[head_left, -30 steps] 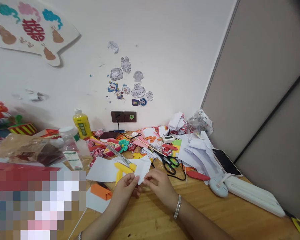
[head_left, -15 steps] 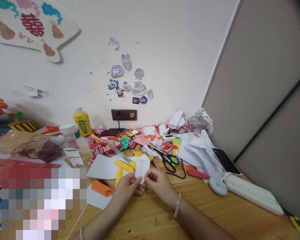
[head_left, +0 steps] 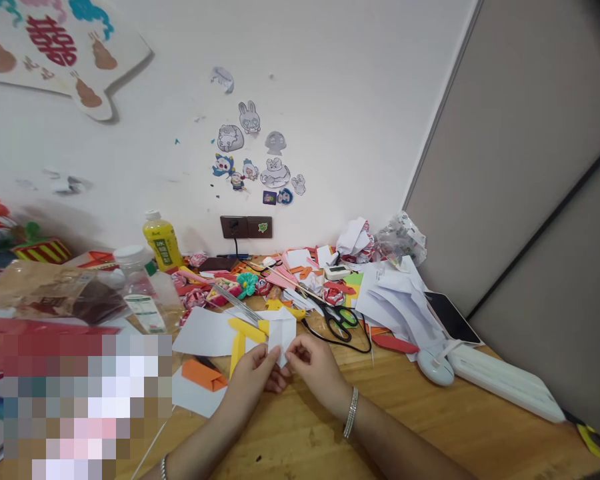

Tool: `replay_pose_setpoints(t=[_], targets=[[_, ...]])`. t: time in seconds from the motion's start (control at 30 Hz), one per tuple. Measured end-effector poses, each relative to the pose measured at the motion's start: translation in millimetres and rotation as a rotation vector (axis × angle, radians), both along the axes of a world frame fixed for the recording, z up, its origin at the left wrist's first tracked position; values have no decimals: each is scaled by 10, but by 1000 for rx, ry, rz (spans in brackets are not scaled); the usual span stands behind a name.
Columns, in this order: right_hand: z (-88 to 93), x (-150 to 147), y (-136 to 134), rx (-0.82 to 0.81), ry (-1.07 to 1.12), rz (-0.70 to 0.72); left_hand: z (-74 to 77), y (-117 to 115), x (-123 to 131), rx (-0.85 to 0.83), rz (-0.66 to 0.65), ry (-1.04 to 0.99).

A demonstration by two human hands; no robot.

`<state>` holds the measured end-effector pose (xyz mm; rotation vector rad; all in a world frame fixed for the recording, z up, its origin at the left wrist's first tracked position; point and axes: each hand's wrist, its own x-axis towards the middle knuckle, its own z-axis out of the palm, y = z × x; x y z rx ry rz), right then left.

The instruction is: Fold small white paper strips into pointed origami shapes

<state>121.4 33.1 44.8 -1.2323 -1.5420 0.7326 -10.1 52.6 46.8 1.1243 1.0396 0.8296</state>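
Pale wall (head_left: 350,133) rose behind our desk (head_left: 405,427), and coloured scraps crowded the desk's far side. We had the folded white paper (head_left: 283,327) raised between our hands, just in front of the yellow paper strips (head_left: 237,350) and near the black scissors (head_left: 339,321). Our left hand (head_left: 253,372) was clamped on its lower end, thumb on the face towards us and fingers curled behind. Our right hand (head_left: 316,365) had thumb and forefinger drawn together at the lower right edge; we could not tell whether any paper was caught between them.

We judged the piece to be next to weightless, thin and bendable, probably firmer along its creases than across a single layer. Dry paper like that should slip little, so we thought a light pinch near the lower edge, thumb flat over the layers, was the sound hold. Pressing with a nail or squeezing the middle could have left a stray crease, and tugging at a corner might have torn it or sprung the folds apart.
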Motion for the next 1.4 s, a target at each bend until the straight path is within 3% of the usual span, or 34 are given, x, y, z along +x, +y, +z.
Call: replay_pose_setpoints(t=[0.33, 0.77, 1.0, 1.2, 1.4], targets=[[-17, 20, 9, -89, 116, 58, -13, 28, -1, -81, -59, -32], [-66, 22, 32, -149, 169, 72, -49, -1, -2, 2, -98, -48], [-24, 30, 41, -95, 127, -3, -24, -16, 11, 159, -130, 59], [-66, 57, 57, -97, 276, 90, 30, -38, 5, 197, -105, 120], [-76, 47, 44, -68, 273, 120, -26, 3, 20, 179, -91, 91]])
